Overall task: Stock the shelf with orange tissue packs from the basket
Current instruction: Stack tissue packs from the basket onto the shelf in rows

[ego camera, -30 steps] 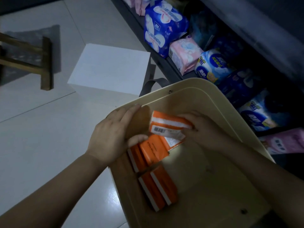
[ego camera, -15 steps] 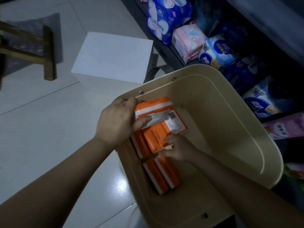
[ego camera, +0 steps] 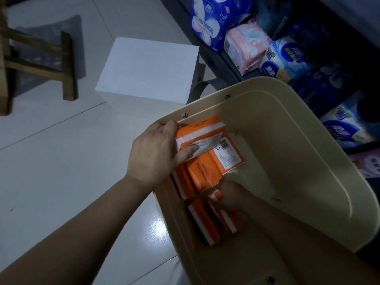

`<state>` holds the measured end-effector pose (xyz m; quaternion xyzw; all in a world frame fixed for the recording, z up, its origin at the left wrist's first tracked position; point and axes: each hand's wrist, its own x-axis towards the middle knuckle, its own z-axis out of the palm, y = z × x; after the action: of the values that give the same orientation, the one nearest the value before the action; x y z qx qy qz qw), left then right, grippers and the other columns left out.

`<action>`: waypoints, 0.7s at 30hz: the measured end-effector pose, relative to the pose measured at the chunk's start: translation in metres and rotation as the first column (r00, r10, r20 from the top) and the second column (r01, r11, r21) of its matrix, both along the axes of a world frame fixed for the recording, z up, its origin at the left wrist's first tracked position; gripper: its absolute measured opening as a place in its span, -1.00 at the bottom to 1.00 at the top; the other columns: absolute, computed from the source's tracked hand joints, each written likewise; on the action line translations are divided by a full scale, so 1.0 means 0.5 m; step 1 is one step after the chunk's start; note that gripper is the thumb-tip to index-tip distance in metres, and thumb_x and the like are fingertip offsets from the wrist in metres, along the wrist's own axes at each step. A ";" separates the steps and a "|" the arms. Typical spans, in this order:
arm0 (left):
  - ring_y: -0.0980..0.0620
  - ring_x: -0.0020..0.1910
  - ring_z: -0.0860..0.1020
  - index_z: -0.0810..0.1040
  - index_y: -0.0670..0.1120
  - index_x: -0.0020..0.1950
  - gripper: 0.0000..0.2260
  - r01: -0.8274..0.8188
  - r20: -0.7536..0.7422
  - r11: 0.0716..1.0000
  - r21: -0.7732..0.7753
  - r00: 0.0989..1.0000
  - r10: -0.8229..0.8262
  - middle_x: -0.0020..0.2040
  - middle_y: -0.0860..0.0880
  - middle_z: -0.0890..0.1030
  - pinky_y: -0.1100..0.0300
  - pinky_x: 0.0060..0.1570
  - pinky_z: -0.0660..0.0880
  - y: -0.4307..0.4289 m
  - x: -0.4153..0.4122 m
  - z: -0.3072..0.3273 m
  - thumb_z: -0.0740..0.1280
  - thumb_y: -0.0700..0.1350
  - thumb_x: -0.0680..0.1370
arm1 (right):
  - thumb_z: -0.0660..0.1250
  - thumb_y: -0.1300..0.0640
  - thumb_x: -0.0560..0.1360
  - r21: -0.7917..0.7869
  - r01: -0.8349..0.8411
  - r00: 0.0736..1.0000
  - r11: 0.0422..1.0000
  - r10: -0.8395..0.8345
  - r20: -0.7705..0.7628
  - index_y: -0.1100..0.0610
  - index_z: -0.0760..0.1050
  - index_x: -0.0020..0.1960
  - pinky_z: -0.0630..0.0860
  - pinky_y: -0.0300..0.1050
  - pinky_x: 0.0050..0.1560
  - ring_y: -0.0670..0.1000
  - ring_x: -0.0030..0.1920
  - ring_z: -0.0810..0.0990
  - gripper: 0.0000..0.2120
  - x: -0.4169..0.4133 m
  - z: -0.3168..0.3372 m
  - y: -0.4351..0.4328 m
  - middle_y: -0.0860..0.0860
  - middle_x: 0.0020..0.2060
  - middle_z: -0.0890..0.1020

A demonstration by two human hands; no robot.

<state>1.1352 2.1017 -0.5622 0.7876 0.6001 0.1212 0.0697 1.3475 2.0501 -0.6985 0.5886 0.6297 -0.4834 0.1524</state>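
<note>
A cream basket (ego camera: 304, 140) sits on the floor with several orange tissue packs along its left wall. My left hand (ego camera: 156, 153) grips one orange pack (ego camera: 201, 130) at the basket's near-left rim, thumb across its white label. Below it lies another orange pack (ego camera: 207, 171) with a barcode label. My right hand (ego camera: 232, 196) reaches down inside the basket and closes its fingers on a lower orange pack (ego camera: 216, 197). Two more packs (ego camera: 205, 223) lie under it. The dark shelf (ego camera: 222, 56) runs along the upper right.
The shelf holds blue-and-white packages (ego camera: 216, 19), a pink package (ego camera: 244, 44) and more blue packs (ego camera: 285, 58) to the right. A white box (ego camera: 148, 68) stands on the tiled floor left of the basket. A wooden stool leg (ego camera: 67, 66) is at far left.
The right hand passed the upper pack to the left hand, then dropped deeper into the basket onto a lower pack. The left hand now holds the upper pack at the rim.
</note>
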 end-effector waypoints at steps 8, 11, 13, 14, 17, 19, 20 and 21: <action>-0.12 -0.07 0.57 0.46 -0.08 0.04 -0.59 0.061 -0.043 0.998 -0.008 0.997 -0.061 -0.08 -0.12 0.63 0.11 -0.21 0.49 -0.006 -0.004 -0.003 0.33 0.23 0.45 | 0.39 0.21 0.37 0.046 0.293 0.944 0.955 -0.282 -0.173 0.08 0.54 0.04 0.43 -0.36 -0.25 -0.11 -0.10 0.56 -0.75 0.058 0.114 0.034 -0.06 -0.09 0.59; -0.10 -0.03 0.57 0.44 -0.04 0.13 -0.59 0.053 -0.051 0.994 -0.100 0.997 -0.058 0.00 -0.08 0.63 0.09 -0.14 0.49 -0.014 0.004 0.015 0.28 0.25 0.47 | 0.40 0.19 0.42 0.106 0.421 0.892 0.901 -0.389 -0.232 0.14 0.52 0.16 0.54 -0.20 -0.08 -0.04 -0.03 0.59 -0.69 0.080 0.196 0.044 0.02 0.02 0.61; -0.07 0.01 0.58 0.39 -0.01 0.19 -0.59 -0.050 0.097 0.969 -0.243 0.992 0.075 0.07 -0.04 0.61 0.10 -0.09 0.50 -0.022 0.021 0.036 0.30 0.22 0.48 | 0.38 0.15 0.45 0.175 0.482 0.860 0.859 -0.426 -0.281 0.07 0.49 0.14 0.49 -0.30 -0.18 -0.10 -0.09 0.55 -0.73 0.093 0.260 0.043 -0.05 -0.05 0.58; -0.05 0.02 0.58 0.37 -0.01 0.21 -0.57 -0.103 0.186 0.940 -0.326 0.968 0.171 0.09 -0.04 0.60 0.09 -0.04 0.53 -0.026 0.033 0.052 0.32 0.21 0.47 | 0.37 0.13 0.46 0.212 0.512 0.845 0.832 -0.444 -0.299 0.03 0.46 0.14 0.45 -0.32 -0.20 -0.12 -0.09 0.53 -0.74 0.099 0.291 0.041 -0.09 -0.07 0.55; 0.01 -0.02 0.59 0.40 -0.05 0.25 -0.52 -0.190 0.382 0.874 -0.446 0.843 0.378 0.07 -0.01 0.61 0.10 -0.02 0.54 -0.042 0.066 0.093 0.40 0.15 0.44 | 0.40 0.11 0.42 0.486 0.505 0.863 0.713 -0.399 -0.310 0.02 0.46 0.00 0.42 -0.24 -0.25 -0.05 -0.14 0.54 -0.81 0.116 0.374 0.024 -0.10 -0.18 0.53; 0.05 -0.07 0.59 0.47 -0.06 0.19 -0.56 -0.221 0.453 0.843 -0.491 0.761 0.464 0.01 0.04 0.61 0.17 -0.05 0.50 -0.054 0.084 0.122 0.44 0.12 0.42 | 0.41 0.10 0.38 0.652 0.475 0.879 0.592 -0.363 -0.311 0.04 0.50 -0.05 0.43 -0.16 -0.22 0.01 -0.16 0.56 -0.83 0.120 0.421 0.003 -0.08 -0.23 0.55; 0.05 -0.06 0.61 0.50 -0.06 0.16 -0.57 -0.217 0.502 0.823 -0.525 0.701 0.506 -0.01 0.05 0.63 0.15 -0.03 0.52 -0.060 0.091 0.137 0.46 0.12 0.40 | 0.39 0.06 0.37 0.720 0.445 0.892 0.532 -0.330 -0.308 0.05 0.52 -0.01 0.43 -0.13 -0.18 0.01 -0.13 0.56 -0.79 0.119 0.446 -0.010 -0.06 -0.19 0.56; 0.03 -0.07 0.63 0.54 -0.06 0.13 -0.60 -0.197 0.555 0.790 -0.580 0.614 0.560 -0.03 0.03 0.66 0.10 -0.02 0.55 -0.066 0.098 0.155 0.47 0.11 0.39 | 0.34 -0.01 0.35 0.788 0.387 0.918 0.478 -0.283 -0.279 0.05 0.52 0.05 0.43 -0.13 -0.15 0.00 -0.09 0.56 -0.71 0.116 0.471 -0.024 -0.05 -0.13 0.58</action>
<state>1.1844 2.0686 -0.4846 0.4883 0.6943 0.2768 0.4504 1.4056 2.0379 -0.4629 0.6732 0.6620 -0.1797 -0.2763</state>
